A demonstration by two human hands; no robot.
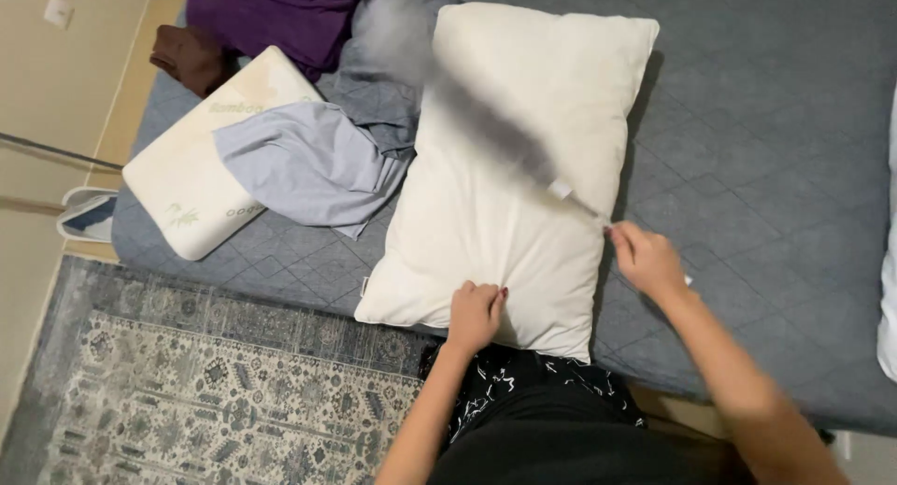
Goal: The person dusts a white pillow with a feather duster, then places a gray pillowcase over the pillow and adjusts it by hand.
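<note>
**Both hands on the white pillow at the mattress edge**

Your left hand [476,315] sits at the lower middle of the frame, fingers curled into a loose fist and pressed onto the near end of the white pillow [523,167]. Your right hand [647,259], right of centre, has its fingers pinched narrow on something at the pillow's right edge; what exactly they grip is too small to tell. The pillow lies lengthwise on the blue-grey quilted mattress [766,139], filling the centre of the frame, with a small white tag [559,190] on its right side.

Left of it lies a crumpled pale blue pillowcase [308,167], partly over a flatter white foam pillow [201,167]. A purple cloth [280,16] and a brown cloth [192,57] are bunched in the upper left. A patterned rug [215,382] covers the floor at lower left.
</note>
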